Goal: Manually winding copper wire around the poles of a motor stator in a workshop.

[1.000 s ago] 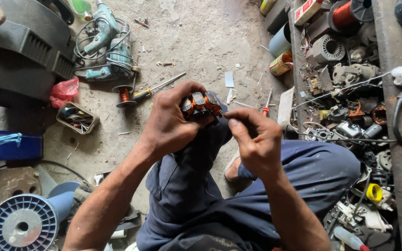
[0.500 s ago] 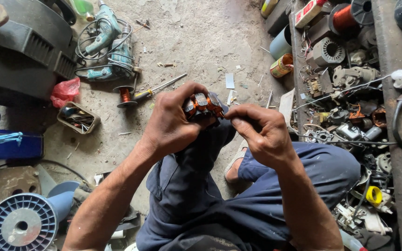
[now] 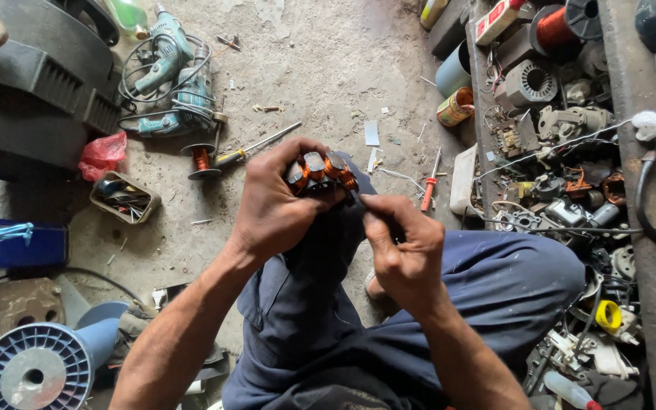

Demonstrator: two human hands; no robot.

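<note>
My left hand (image 3: 275, 205) grips a small motor stator with copper-coloured coil windings (image 3: 320, 171), held up over my knees. My right hand (image 3: 400, 247) sits just to the right of it, thumb and fingers pinched together close to the stator's lower right edge; whatever they pinch is too thin to make out. Both forearms come up from the bottom of the view, above my dark blue trousers (image 3: 495, 281). Part of the stator is hidden behind my left fingers.
On the concrete floor lie a teal power drill (image 3: 168, 64), a yellow-handled screwdriver (image 3: 256, 144), a small copper wire spool (image 3: 203, 161), a red-handled screwdriver (image 3: 428, 186) and a tin of parts (image 3: 124, 197). A large blue spool (image 3: 36, 368) sits bottom left. A shelf of motor parts (image 3: 556, 114) fills the right.
My right hand has drawn back and down from the stator, its fingers curling tighter. The left hand and stator shifted slightly left.
</note>
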